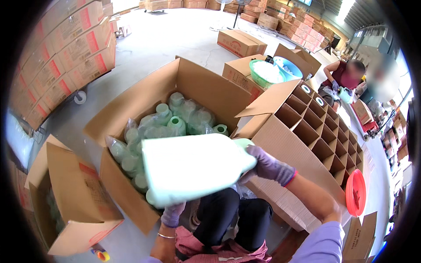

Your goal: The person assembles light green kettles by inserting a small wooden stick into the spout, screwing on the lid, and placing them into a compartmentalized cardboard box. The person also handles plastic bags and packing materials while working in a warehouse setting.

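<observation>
A large pale green bottle [193,168] lies sideways across my lap, its wide base to the left and its neck to the right. Gloved in grey-purple, my right hand [269,166] is closed round the neck end. My left hand [173,214], gloved too, is under the base; the bottle hides its fingers. Behind the bottle an open carton [206,90] holds several more pale green bottles [176,125], many in clear plastic bags. To the right stands a carton with a cardboard divider grid [312,136]; round bottle tops [305,88] show in a few far cells.
A red plastic basin [355,193] hangs at the divided carton's near right side. Another open carton [81,188] and tape rolls [102,255] are at the left. Green and blue basins [288,68] sit on boxes beyond. Stacked cartons [66,57] line the left; a co-worker [346,76] sits far right.
</observation>
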### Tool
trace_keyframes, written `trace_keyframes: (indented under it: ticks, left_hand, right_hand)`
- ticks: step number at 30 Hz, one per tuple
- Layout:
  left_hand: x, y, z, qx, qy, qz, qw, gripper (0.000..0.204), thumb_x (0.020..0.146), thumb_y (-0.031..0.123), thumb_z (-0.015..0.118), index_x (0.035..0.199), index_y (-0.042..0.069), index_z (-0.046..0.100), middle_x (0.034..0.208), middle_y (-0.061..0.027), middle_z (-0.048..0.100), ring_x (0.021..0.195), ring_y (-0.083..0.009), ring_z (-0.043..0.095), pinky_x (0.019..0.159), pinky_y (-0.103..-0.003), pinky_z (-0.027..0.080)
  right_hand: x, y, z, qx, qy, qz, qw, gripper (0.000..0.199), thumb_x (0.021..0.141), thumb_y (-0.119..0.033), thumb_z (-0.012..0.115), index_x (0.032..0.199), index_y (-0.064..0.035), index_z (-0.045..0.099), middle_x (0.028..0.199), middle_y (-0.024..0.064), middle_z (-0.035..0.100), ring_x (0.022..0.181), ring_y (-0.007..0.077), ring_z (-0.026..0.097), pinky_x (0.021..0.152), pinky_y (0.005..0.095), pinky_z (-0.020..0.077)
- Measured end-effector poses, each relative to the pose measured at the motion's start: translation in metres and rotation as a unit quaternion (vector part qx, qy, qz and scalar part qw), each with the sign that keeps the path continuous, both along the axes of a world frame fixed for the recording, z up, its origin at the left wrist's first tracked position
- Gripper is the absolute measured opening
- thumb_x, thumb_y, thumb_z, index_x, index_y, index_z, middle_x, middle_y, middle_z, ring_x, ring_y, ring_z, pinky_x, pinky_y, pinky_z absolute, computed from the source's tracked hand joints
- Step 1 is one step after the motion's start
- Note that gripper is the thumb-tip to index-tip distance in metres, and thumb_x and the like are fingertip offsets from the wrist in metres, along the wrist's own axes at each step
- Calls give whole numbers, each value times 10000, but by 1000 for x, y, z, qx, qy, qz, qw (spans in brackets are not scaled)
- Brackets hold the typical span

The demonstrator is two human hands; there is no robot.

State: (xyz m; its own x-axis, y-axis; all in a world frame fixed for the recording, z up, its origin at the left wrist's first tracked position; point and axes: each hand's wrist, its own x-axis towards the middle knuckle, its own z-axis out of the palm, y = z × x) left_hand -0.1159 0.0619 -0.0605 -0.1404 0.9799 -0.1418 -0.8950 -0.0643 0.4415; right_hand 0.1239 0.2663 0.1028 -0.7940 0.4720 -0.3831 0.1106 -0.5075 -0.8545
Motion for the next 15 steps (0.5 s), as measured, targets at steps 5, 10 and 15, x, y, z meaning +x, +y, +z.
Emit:
trace_keyframes:
  ticks: [5,10,15]
  left_hand:
    - [36,2,33,120,394,-119,903,571,941,125,576,1471,32,384,1449,-187,458,1291,-330,498,1068,-443,438]
    - [34,-12,17,364,780,-118,495,642,837,123,652,1443,108,443,1370,-208,487,1228,-378,527,1079,-456,412]
    - [-50,76,16,205,742,-244,590,337,874,106,637,1209,62,641,952,-147,678,851,-294,672,771,-374,537]
  right_hand:
    - [54,-6,-7,134,32,-46,989,805,856,-550,652,1407,-5,436,1282,150,593,1144,250,604,1022,381,472]
    - [68,-34,-29,325,1,150,934,460,825,-241,727,1218,-21,637,1246,135,623,1153,263,596,1029,398,454]
    - [50,-56,-54,328,17,188,926,297,888,-152,671,1156,-26,670,1175,133,638,1109,270,604,992,364,467]
